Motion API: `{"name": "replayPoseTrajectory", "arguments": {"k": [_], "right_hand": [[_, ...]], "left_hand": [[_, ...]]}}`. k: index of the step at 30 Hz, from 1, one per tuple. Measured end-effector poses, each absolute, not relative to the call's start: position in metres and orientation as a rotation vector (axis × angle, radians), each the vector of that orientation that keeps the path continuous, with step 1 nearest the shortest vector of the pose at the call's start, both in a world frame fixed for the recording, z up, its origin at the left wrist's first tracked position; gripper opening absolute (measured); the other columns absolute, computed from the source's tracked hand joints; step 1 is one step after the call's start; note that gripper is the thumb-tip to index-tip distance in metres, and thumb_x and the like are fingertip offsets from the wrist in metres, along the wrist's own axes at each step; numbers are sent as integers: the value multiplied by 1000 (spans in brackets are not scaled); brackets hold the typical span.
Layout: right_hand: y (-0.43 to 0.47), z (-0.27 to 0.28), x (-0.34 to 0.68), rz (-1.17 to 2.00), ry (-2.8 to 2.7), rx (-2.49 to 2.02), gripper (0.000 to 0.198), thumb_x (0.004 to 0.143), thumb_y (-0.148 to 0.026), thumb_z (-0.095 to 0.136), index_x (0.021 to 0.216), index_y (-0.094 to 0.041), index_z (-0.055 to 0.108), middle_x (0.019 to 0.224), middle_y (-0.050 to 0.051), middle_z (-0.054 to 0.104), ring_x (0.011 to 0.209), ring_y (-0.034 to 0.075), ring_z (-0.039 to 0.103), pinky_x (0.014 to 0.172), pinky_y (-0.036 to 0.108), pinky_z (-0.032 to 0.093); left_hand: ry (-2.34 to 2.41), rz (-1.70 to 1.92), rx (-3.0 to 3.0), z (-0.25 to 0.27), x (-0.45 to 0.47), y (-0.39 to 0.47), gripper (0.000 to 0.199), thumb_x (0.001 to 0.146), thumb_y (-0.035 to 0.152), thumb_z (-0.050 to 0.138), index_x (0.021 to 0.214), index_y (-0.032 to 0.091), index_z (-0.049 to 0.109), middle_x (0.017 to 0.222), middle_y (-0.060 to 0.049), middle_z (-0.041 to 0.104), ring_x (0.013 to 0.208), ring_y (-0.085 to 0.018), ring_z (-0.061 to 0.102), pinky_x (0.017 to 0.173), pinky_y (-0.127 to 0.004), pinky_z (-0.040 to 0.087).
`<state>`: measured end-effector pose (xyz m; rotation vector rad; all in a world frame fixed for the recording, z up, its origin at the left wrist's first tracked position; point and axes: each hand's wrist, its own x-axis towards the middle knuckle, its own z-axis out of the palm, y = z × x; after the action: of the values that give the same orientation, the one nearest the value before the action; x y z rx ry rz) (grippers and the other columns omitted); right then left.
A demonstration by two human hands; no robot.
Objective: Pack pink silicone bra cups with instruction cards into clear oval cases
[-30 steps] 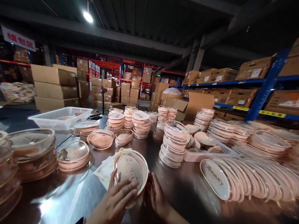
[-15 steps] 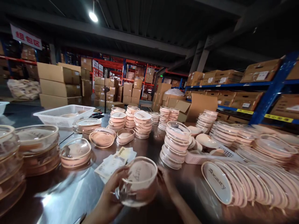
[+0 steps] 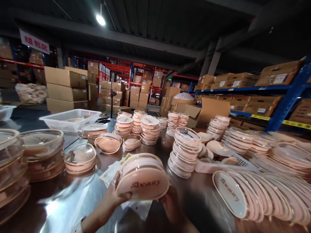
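Note:
Between my two hands is an oval, see-through cosmetic pouch (image 3: pixel 143 191) with cream piping; its pink face with dark "beauty" lettering is tilted toward me. My left hand (image 3: pixel 118 194) grips its left end, thumb on the printed face and the other fingers partly hidden behind. At the lower right end, my right hand (image 3: pixel 170 200) is closed against the rim, its fingertips mostly hidden and blurred. Printed paper sheets (image 3: pixel 107 174) lie on the table beneath and behind the pouch.
Stacked pouches (image 3: pixel 183 155) stand right of centre; a leaning row of pouches (image 3: pixel 230 194) lies farther right. More pouch stacks (image 3: pixel 42 155) rise at left. A white basket (image 3: pixel 52 123) sits behind them, and a pale basket (image 3: pixel 206 166) holds pink pieces. Cartons (image 3: pixel 65 87) and shelving stand beyond.
The pouch has been turned over in my hands, so its lettered pink face now shows instead of the clear side. My right hand has come in against its end. More paper shows beneath.

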<state>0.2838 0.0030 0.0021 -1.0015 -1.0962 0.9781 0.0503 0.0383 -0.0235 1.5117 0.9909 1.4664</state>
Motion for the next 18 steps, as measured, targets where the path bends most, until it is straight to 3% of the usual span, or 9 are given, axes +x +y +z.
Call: {"name": "replayPoseTrajectory", "arguments": {"k": [3, 8, 10, 12, 14, 16, 18], "right_hand": [[9, 7, 298, 861, -1144, -958, 56, 66, -74, 75, 80, -21, 65, 67, 0, 59, 60, 16, 52, 56, 27, 45], [10, 22, 320, 780, -1438, -937, 45, 73, -59, 77, 55, -20, 67, 48, 0, 54, 45, 15, 46, 44, 25, 37], [6, 25, 324, 708, -1562, -919, 38, 71, -53, 82, 55, -20, 71, 51, 1, 57, 47, 17, 50, 46, 27, 40], [4, 25, 326, 612, -1629, -894, 31, 65, -52, 88, 73, -23, 78, 68, 4, 67, 64, 23, 61, 60, 32, 52], [3, 23, 326, 377, -1752, -839, 51, 68, -56, 86, 108, -26, 77, 96, 9, 73, 88, 30, 67, 80, 41, 57], [2, 22, 324, -15, -1904, -772, 74, 81, -61, 74, 143, -25, 55, 120, 15, 69, 106, 35, 65, 91, 49, 55], [1, 23, 321, -386, -1976, -752, 74, 95, -56, 57, 155, -20, 34, 125, 19, 66, 109, 36, 65, 92, 52, 54]], "left_hand": [[1056, 1429, 1476, -16, 43, 33, 84, 52, 75, 78, 113, 20, 59, 102, -8, 73, 95, -34, 69, 80, -41, 60], [921, 1332, 1515, -3, 46, 12, 80, 52, 68, 84, 116, 24, 63, 110, -8, 73, 102, -35, 68, 85, -42, 61], [809, 1320, 1589, 0, 46, 12, 75, 58, 59, 86, 119, 24, 62, 117, -9, 72, 109, -35, 67, 91, -43, 59], [812, 1369, 1644, 0, 45, 16, 66, 65, 47, 85, 122, 24, 62, 124, -10, 70, 115, -34, 66, 98, -43, 56], [900, 1446, 1660, -3, 42, 23, 56, 69, 41, 83, 119, 24, 64, 122, -11, 72, 113, -31, 68, 98, -42, 57], [956, 1529, 1668, -8, 39, 30, 51, 69, 42, 82, 113, 23, 67, 114, -10, 75, 106, -31, 72, 92, -39, 60], [971, 1598, 1681, -14, 37, 34, 49, 69, 43, 81, 111, 23, 67, 110, -10, 77, 102, -30, 73, 89, -38, 61]]}}
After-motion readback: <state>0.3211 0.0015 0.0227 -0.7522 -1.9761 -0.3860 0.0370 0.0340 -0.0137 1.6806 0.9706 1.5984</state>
